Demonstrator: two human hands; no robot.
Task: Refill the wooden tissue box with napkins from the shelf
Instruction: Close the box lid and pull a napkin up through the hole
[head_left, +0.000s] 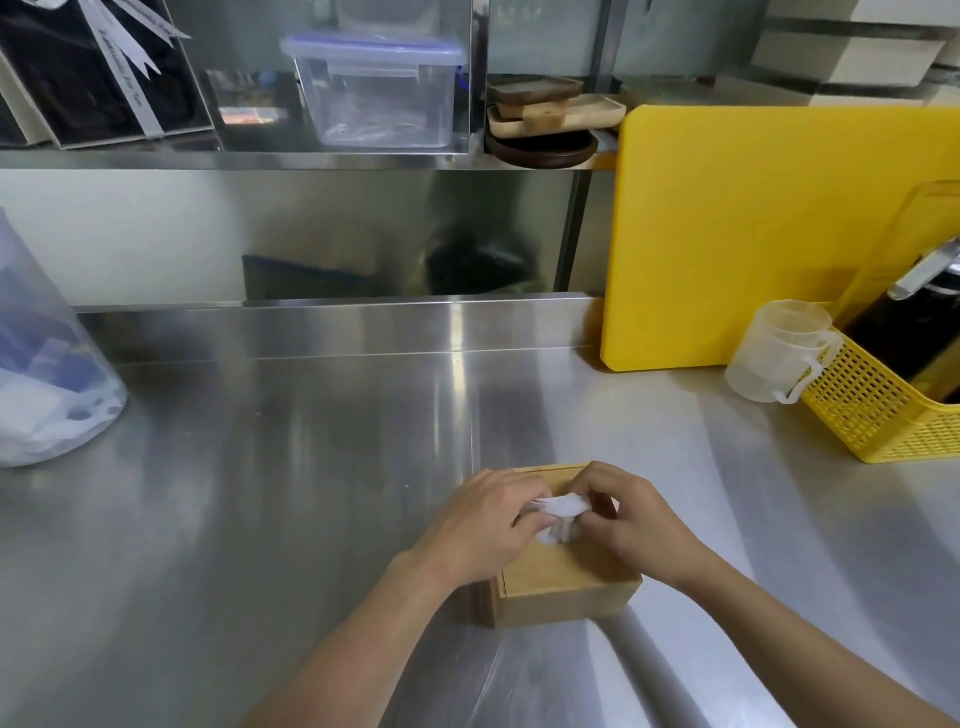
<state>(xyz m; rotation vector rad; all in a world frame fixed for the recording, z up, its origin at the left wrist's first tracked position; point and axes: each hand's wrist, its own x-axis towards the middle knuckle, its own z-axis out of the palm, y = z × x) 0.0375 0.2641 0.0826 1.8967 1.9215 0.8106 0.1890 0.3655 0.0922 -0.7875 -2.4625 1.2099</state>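
Note:
A square wooden tissue box (563, 587) sits on the steel counter, near its front edge, with its lid on. A white napkin (561, 512) sticks up out of the hole in the lid. My left hand (483, 525) pinches the napkin from the left. From the right, my right hand (626, 525) pinches the same napkin. Both hands rest over the box top and hide most of the opening.
A yellow cutting board (753, 228) leans at the back right, beside a clear measuring cup (774, 353) and a yellow basket (878, 410). A plastic bag (47, 364) stands at the left. The shelf (260, 158) above carries a clear lidded container (379, 88) and wooden trays (556, 114).

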